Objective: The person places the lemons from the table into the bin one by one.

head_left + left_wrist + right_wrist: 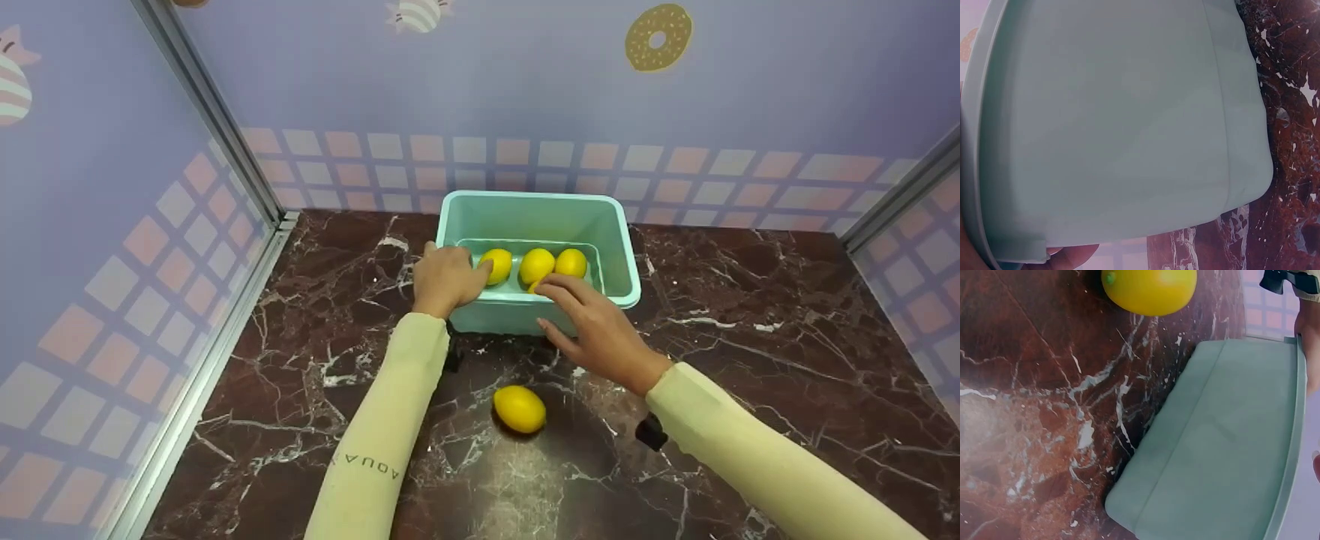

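Note:
A mint-green plastic bin stands on the marbled table, with several lemons inside. At the bin's front left corner, my left hand grips the rim, its thumb inside beside the leftmost lemon. My right hand reaches over the front rim with its fingers loosely bent, thumb apart and outside the bin. Its fingertips partly cover a lemon low in the bin. One more lemon lies on the table in front of the bin, between my forearms. The bin's outer wall fills most of the left wrist view.
Behind the bin rises a lilac wall panel with a checkered band and sweets printed on it. Another panel borders the table on the left, with a metal rail at its foot. The dark red marbled tabletop stretches to the right.

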The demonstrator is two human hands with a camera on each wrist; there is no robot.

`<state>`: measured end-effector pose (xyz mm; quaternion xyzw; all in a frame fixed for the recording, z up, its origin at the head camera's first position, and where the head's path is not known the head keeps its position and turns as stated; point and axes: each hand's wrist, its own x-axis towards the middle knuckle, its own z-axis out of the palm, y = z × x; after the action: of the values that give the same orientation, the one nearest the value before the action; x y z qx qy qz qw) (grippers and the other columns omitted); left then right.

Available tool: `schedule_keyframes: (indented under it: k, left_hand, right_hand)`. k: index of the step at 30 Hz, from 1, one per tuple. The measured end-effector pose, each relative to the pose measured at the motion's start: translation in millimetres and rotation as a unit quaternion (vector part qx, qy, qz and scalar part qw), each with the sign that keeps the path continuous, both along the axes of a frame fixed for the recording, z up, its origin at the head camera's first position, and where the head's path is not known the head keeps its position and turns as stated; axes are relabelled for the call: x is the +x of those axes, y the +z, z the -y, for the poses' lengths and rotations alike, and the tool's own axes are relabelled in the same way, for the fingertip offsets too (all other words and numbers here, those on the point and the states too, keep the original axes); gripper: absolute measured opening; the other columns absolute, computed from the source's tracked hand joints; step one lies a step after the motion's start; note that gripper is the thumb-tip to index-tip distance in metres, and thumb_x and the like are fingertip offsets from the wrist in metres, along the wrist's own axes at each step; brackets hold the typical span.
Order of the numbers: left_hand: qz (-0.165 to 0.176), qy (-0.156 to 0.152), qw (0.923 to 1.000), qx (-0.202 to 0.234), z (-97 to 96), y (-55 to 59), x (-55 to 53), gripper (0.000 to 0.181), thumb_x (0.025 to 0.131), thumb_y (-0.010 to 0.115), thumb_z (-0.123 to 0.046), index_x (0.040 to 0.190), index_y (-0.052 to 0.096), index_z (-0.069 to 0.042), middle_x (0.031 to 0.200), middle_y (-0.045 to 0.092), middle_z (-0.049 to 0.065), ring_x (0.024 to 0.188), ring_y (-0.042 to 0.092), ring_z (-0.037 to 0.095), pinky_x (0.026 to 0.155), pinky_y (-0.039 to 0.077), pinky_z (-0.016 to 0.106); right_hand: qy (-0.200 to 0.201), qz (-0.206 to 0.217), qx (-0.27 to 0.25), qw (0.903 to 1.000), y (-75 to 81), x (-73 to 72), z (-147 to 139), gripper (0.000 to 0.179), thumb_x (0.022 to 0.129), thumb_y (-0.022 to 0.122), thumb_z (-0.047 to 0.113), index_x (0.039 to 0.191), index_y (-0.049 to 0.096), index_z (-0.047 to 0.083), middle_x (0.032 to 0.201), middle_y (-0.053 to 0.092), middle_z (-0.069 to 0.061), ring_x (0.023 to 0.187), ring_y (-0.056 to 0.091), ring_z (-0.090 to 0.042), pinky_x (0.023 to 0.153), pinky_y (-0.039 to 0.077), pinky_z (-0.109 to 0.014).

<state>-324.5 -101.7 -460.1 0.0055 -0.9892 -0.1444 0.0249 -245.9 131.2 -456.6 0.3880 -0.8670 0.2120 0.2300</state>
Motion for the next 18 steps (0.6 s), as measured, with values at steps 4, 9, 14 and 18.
schedule_keyframes:
  k: [4,9,14,18]
  left_hand:
    - [0.002,0.0,1.0,0.002,0.2,0.0,-0.2,0.054,0.091,0.041,-0.06,0.085,0.068,-0.014,0.1,0.069,0.007,0.108,0.052,0.032,0.077,0.048,0.049]
    - [-0.003,0.0,1.0,-0.003,-0.4,0.4,0.8,0.052,0.091,0.044,-0.058,0.082,0.067,-0.013,0.097,0.069,0.007,0.106,0.053,0.032,0.077,0.049,0.05]
    - [-0.008,0.0,1.0,-0.003,-0.5,0.6,1.9,0.051,0.091,0.045,-0.058,0.084,0.067,-0.012,0.098,0.07,0.008,0.105,0.053,0.032,0.078,0.049,0.051]
    - [-0.006,-0.001,1.0,-0.003,-0.8,0.8,1.8,0.053,0.091,0.042,-0.059,0.089,0.069,-0.013,0.101,0.07,0.008,0.105,0.053,0.032,0.079,0.048,0.05]
  right_hand:
    - [0.002,0.002,-0.002,1.0,-4.5,3.1,1,0.041,0.092,0.064,0.026,0.13,0.055,0.012,0.13,0.056,-0.006,0.117,0.056,-0.018,0.098,0.049,-0.033]
    - [0.003,0.012,-0.001,0.9999,-10.1,6.5,2,0.041,0.092,0.064,0.027,0.13,0.056,0.011,0.13,0.056,-0.005,0.115,0.057,-0.017,0.097,0.05,-0.033]
    - [0.001,0.018,0.006,0.9998,-15.4,10.2,3,0.04,0.093,0.063,0.027,0.13,0.056,0.013,0.131,0.055,-0.003,0.115,0.058,-0.017,0.095,0.051,-0.034]
    - [0.002,0.017,0.008,0.9998,-20.4,12.3,3,0.04,0.093,0.064,0.028,0.129,0.057,0.013,0.131,0.055,-0.003,0.114,0.059,-0.017,0.093,0.051,-0.034]
